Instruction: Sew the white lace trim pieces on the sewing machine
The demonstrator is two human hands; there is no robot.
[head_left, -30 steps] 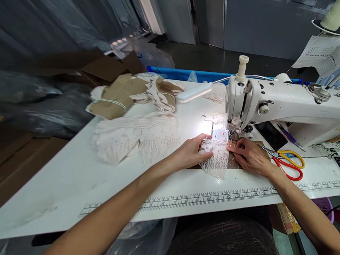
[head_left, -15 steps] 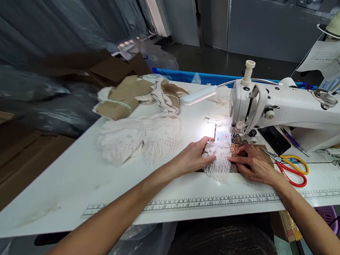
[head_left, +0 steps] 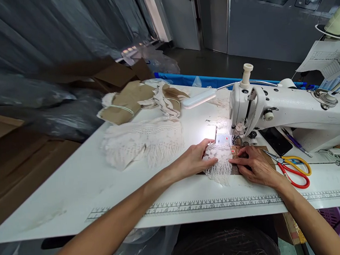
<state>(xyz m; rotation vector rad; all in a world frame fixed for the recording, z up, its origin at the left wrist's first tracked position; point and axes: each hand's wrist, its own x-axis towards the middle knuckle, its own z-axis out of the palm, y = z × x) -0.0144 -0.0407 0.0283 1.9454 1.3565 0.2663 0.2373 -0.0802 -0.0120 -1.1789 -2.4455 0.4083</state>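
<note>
In the head view, a small piece of cream lace [head_left: 220, 163] is seen lying on the white desk [head_left: 77, 182], just in front of the needle area of a white sewing machine [head_left: 286, 106]. Part of the lace is laid over a brown card [head_left: 236, 169]. The spot is brightly lit by a slim white lamp [head_left: 199, 99] on a bent neck.

The left hand [head_left: 195, 161] is laid on the left edge of the lace. Its grip is spread flat, with the fingers pressed down on the fabric and nothing pinched. The right hand [head_left: 255, 166] is rested on the brown card at the right edge of the lace. Its grip is likewise flat, with the fingers held side by side and pressed down, not closed around anything.

Scissors with red and yellow handles [head_left: 292, 168] are placed just right of the right hand. A loose heap of lace [head_left: 142, 141] is spread to the left, well apart from the hands, and behind it lie brown card bundles [head_left: 130, 101] wound with trim. A printed ruler [head_left: 211, 205] is carried along the near edge of the desk.
</note>
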